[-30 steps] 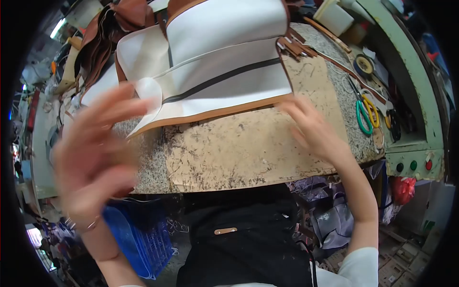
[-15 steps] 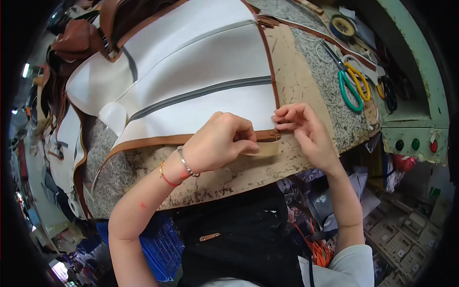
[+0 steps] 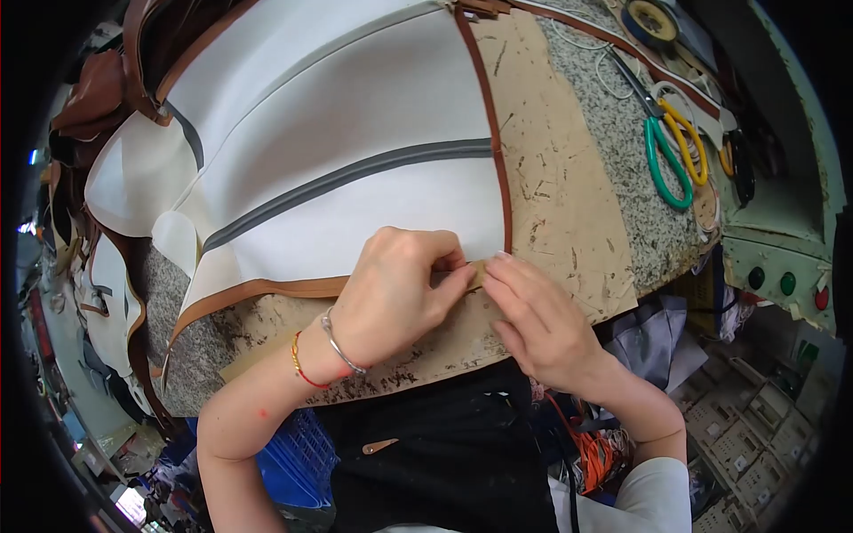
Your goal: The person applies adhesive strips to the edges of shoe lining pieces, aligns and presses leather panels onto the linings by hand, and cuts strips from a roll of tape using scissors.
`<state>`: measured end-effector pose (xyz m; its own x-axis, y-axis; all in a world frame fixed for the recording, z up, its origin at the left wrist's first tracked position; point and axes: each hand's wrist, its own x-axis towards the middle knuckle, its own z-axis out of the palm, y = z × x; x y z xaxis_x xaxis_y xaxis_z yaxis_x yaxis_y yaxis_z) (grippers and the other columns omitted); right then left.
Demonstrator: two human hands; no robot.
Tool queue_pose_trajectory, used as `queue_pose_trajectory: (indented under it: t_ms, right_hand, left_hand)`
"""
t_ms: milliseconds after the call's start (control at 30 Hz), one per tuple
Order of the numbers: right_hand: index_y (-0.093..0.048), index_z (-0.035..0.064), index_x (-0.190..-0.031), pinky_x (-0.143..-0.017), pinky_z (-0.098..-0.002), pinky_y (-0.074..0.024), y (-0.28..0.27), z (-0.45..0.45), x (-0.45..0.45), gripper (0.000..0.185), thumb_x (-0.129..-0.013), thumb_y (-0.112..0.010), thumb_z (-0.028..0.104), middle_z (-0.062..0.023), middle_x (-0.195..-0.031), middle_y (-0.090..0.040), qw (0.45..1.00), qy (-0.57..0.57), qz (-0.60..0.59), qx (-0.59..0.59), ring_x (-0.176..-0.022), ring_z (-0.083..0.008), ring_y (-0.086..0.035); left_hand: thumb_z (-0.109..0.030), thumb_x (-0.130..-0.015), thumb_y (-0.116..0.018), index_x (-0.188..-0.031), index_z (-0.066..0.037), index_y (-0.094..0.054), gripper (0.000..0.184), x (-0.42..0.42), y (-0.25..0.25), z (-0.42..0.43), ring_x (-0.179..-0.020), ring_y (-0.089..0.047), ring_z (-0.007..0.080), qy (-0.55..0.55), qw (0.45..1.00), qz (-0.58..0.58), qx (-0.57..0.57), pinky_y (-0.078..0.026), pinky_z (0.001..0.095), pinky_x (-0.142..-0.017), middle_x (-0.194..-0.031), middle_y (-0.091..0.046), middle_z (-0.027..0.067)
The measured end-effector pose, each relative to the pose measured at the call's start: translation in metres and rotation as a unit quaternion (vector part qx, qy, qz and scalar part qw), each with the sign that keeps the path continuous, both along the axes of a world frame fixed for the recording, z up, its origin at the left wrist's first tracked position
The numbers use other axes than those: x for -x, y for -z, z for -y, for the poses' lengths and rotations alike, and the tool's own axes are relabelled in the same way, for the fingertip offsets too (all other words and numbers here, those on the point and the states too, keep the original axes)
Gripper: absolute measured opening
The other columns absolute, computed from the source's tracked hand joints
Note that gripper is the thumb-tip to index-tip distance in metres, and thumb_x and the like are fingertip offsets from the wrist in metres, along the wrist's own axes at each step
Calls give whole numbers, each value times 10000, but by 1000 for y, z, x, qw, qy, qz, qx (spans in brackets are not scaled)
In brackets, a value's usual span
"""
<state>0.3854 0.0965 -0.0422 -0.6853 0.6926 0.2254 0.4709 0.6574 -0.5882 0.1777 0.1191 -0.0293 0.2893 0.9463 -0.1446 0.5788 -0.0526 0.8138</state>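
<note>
A white panel (image 3: 373, 209) with brown edging and a dark grey strip lies across the worktable. At its lower right corner, my left hand (image 3: 395, 289) pinches a short tan strip (image 3: 478, 274) between thumb and forefinger. Bracelets circle that wrist. My right hand (image 3: 542, 329) rests just right of it, its fingertips on the strip's other end at the corner, the thumb apart from the fingers. My hands hide part of the brown lower edge.
Green-and-yellow scissors (image 3: 671, 151) and a tape roll (image 3: 650, 22) lie at the right on the speckled tabletop (image 3: 613, 115). A green metal frame with buttons (image 3: 787, 283) stands beyond. Brown leather pieces (image 3: 93, 93) are at the upper left. A blue basket (image 3: 298, 457) sits below.
My left hand has come from the far left to the panel's lower right corner with the tan strip. My right hand has moved in beside it. The view has shifted.
</note>
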Motion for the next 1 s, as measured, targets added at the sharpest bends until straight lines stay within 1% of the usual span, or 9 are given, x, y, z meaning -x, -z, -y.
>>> queue_pose_trajectory:
  t_ms: [33, 133, 167, 267, 400, 600, 700, 800, 1000]
  right_hand:
    - [-551, -68, -1182, -1004, -411, -447, -1, 0, 2, 412, -800, -629, 63, -210, -1214, -558, 999, -8, 36, -17, -1185, -344, -532]
    - [-541, -79, -1211, -1044, -403, -414, -5, 5, 6, 465, -832, -634, 174, -209, -1254, -538, 992, -29, 116, -48, -1223, -334, -506]
    - [-540, -79, -1215, -1045, -401, -413, -7, 4, 5, 471, -840, -629, 193, -205, -1262, -533, 990, -33, 125, -46, -1226, -330, -503]
    - [-537, -76, -1230, -1049, -396, -407, -9, 2, 7, 479, -862, -614, 220, -196, -1271, -525, 991, -24, 127, -20, -1237, -320, -488]
    - [-531, -48, -1265, -1053, -391, -402, -11, 2, 13, 514, -872, -608, 273, -178, -1271, -516, 986, -26, 161, -23, -1240, -302, -471]
    - [-533, 23, -1302, -963, -351, -419, -20, -13, 25, 561, -866, -580, 374, -102, -1110, -530, 962, -72, 233, -122, -1043, -234, -527]
    - [-565, 19, -1244, -878, -309, -401, -21, -24, 56, 490, -846, -582, 305, -81, -1050, -522, 966, -114, 217, -81, -957, -205, -510]
    - [-586, 24, -1228, -818, -307, -410, -16, -29, 91, 491, -774, -593, 210, -76, -1133, -523, 944, -200, 196, -173, -1019, -188, -510]
    - [-626, -72, -1051, -850, -329, -439, -30, -25, 110, 375, -751, -551, 142, -111, -1082, -538, 898, -270, 263, -228, -1023, -214, -516]
  left_hand:
    - [-179, -804, -746, -711, 27, -635, 253, 0, 0, 1, -483, -597, 185, 5, 1000, -13, -24, -461, 283, -479, -583, -619, 123]
    - [-257, -795, -753, -652, 8, -588, 343, 2, -22, 14, -474, -577, 271, 52, 959, -272, -65, -466, 323, -477, -560, -594, 116]
    - [-306, -793, -746, -632, -10, -562, 384, 16, -31, 20, -472, -557, 301, 44, 957, -286, -33, -449, 348, -473, -531, -560, 107]
    - [-308, -861, -672, -676, -28, -598, 345, 67, -57, 24, -503, -596, 300, 68, 965, -250, 44, -455, 360, -482, -524, -559, 117]
    - [-261, -869, -660, -673, -29, -598, 311, 91, -44, 27, -484, -564, 315, -16, 977, -186, 102, -434, 369, -482, -502, -527, 127]
    - [-258, -874, -640, -650, -25, -577, 330, 93, -26, 21, -509, -557, 350, -1, 977, -188, 103, -434, 400, -497, -523, -534, 151]
    - [-299, -873, -642, -644, -24, -568, 365, 94, -26, 18, -535, -585, 342, 24, 973, -212, 91, -460, 405, -522, -538, -560, 156]
    - [-336, -869, -647, -677, -21, -575, 376, 96, -39, 30, -558, -609, 333, 21, 926, -375, 37, -485, 408, -549, -558, -582, 150]
    - [-250, -801, -711, -691, -10, -562, 303, 148, -141, 51, -611, -537, 382, 22, 911, -384, 149, -404, 438, -574, -623, -537, 168]
